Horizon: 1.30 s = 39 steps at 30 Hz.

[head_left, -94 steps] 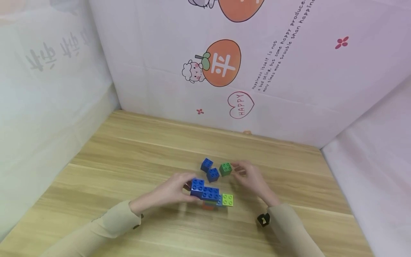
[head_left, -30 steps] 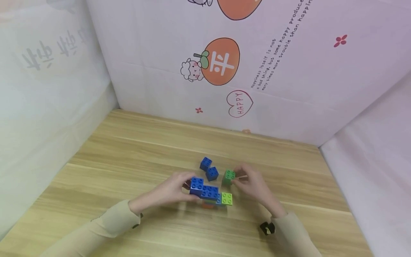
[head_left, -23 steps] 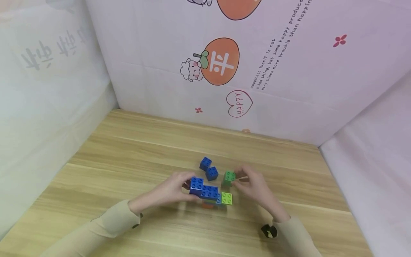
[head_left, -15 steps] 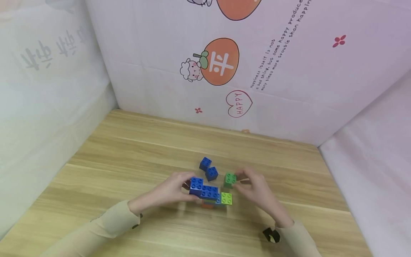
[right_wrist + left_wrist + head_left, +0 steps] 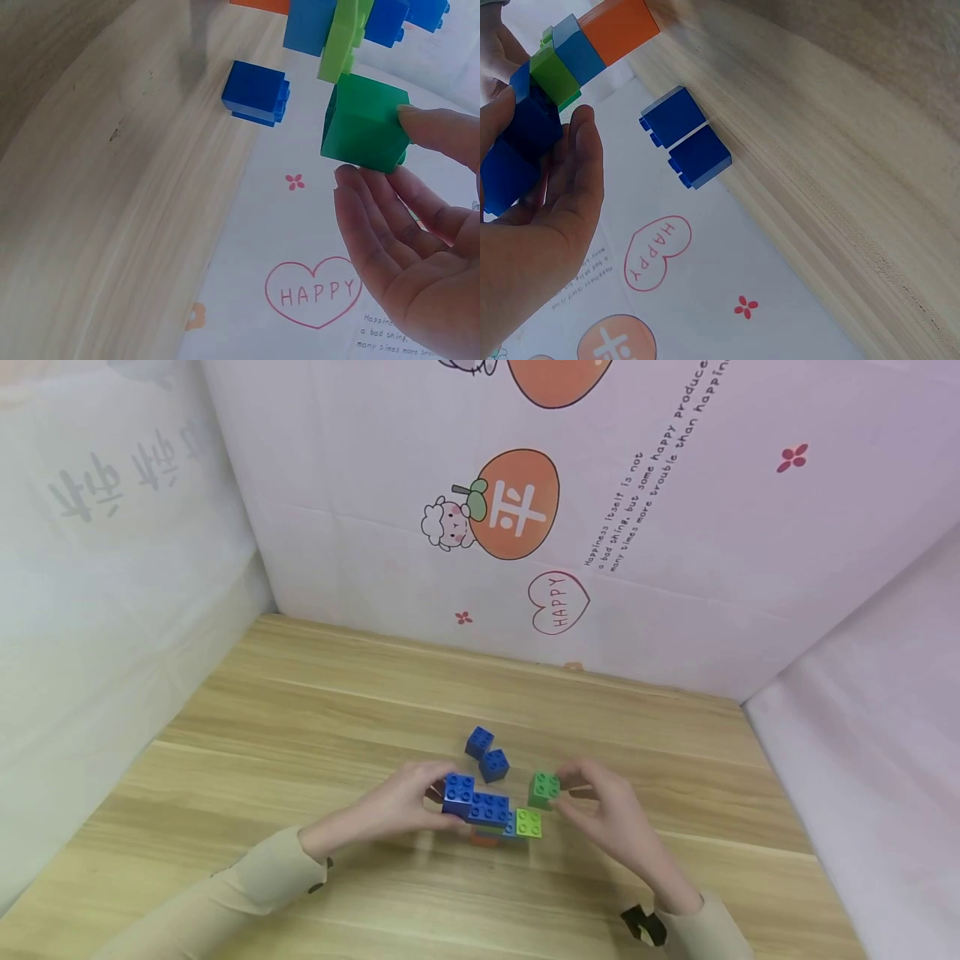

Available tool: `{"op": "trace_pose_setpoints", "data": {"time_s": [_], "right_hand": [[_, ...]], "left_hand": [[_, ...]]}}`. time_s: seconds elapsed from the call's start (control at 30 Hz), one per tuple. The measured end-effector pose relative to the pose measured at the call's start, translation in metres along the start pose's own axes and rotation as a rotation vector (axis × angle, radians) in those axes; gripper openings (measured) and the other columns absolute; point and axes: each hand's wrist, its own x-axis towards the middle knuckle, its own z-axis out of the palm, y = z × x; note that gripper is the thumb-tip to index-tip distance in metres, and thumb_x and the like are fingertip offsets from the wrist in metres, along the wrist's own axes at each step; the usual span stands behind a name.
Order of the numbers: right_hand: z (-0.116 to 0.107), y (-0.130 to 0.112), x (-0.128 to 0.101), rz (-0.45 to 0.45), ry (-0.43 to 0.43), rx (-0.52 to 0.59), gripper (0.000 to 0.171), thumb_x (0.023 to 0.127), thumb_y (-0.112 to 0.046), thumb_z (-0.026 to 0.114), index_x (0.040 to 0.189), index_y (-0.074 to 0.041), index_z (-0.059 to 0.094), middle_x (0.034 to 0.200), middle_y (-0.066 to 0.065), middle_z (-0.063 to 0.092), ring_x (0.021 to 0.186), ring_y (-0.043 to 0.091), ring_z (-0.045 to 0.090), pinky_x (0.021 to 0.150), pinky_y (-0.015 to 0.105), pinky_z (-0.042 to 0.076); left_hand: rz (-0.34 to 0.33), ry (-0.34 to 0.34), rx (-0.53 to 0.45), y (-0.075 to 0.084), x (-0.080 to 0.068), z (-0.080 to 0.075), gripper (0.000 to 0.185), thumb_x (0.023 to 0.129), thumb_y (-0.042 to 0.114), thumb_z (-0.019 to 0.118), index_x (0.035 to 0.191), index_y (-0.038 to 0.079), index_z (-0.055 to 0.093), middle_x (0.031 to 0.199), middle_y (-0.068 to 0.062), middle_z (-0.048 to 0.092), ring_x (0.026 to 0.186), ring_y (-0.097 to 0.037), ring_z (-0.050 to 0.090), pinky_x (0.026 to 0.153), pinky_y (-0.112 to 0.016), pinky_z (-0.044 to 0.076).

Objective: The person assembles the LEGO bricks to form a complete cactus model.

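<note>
The right hand (image 5: 603, 802) pinches a dark green square plastic brick (image 5: 543, 788), studs up, just above the right end of the stacked plastic-brick model (image 5: 491, 814), whose long axis runs left to right. The left hand (image 5: 397, 806) grips that model's left end above the wooden table (image 5: 300, 727). Only the wrist views show the model's orange bottom brick (image 5: 619, 28) clearly, and two loose blue bricks (image 5: 684, 146) lying beyond.
</note>
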Motion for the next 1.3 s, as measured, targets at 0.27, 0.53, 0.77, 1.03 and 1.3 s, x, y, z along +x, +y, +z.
{"op": "trace_pose_setpoints", "data": {"time_s": [0.27, 0.53, 0.77, 1.03, 1.3], "right_hand": [[-0.002, -0.004, -0.006, -0.026, 0.014, -0.014, 0.037, 0.077, -0.002, 0.080, 0.110, -0.008, 0.064, 0.104, 0.002, 0.072, 0.093, 0.021, 0.071, 0.080, 0.036, 0.064], [-0.002, -0.007, -0.010, -0.036, 0.012, -0.016, 0.036, 0.078, -0.003, 0.081, 0.108, -0.010, 0.063, 0.104, 0.001, 0.072, 0.094, 0.022, 0.071, 0.079, 0.039, 0.064], [-0.002, -0.009, -0.013, -0.064, 0.027, -0.027, 0.036, 0.076, -0.003, 0.082, 0.107, -0.010, 0.063, 0.102, 0.000, 0.072, 0.092, 0.020, 0.071, 0.078, 0.031, 0.064], [-0.003, -0.013, -0.016, -0.089, 0.019, -0.030, 0.038, 0.076, -0.002, 0.082, 0.107, -0.011, 0.063, 0.101, -0.002, 0.072, 0.092, 0.018, 0.071, 0.077, 0.033, 0.064], [-0.002, -0.015, -0.019, -0.084, 0.005, -0.017, 0.037, 0.077, -0.003, 0.081, 0.108, -0.012, 0.064, 0.102, -0.004, 0.072, 0.092, 0.015, 0.070, 0.078, 0.037, 0.064]], "left_hand": [[-0.007, 0.005, -0.004, 0.002, -0.001, -0.001, 0.043, 0.081, 0.016, 0.081, 0.118, 0.007, 0.061, 0.106, -0.006, 0.071, 0.094, -0.018, 0.071, 0.082, -0.026, 0.062], [-0.001, 0.011, 0.002, 0.000, -0.001, 0.000, 0.042, 0.081, 0.017, 0.081, 0.117, 0.007, 0.061, 0.105, -0.004, 0.072, 0.093, -0.016, 0.070, 0.082, -0.028, 0.062], [0.007, 0.006, -0.017, -0.002, 0.000, 0.000, 0.037, 0.081, 0.014, 0.081, 0.112, 0.007, 0.062, 0.102, -0.004, 0.072, 0.091, -0.015, 0.071, 0.081, -0.030, 0.063], [0.008, 0.003, -0.015, -0.002, 0.000, 0.000, 0.036, 0.081, 0.015, 0.081, 0.111, 0.007, 0.062, 0.102, -0.004, 0.072, 0.091, -0.014, 0.070, 0.080, -0.027, 0.062], [0.012, 0.004, -0.010, -0.002, 0.001, 0.000, 0.035, 0.081, 0.016, 0.081, 0.109, 0.008, 0.062, 0.101, -0.003, 0.072, 0.091, -0.017, 0.071, 0.079, -0.019, 0.060]]}}
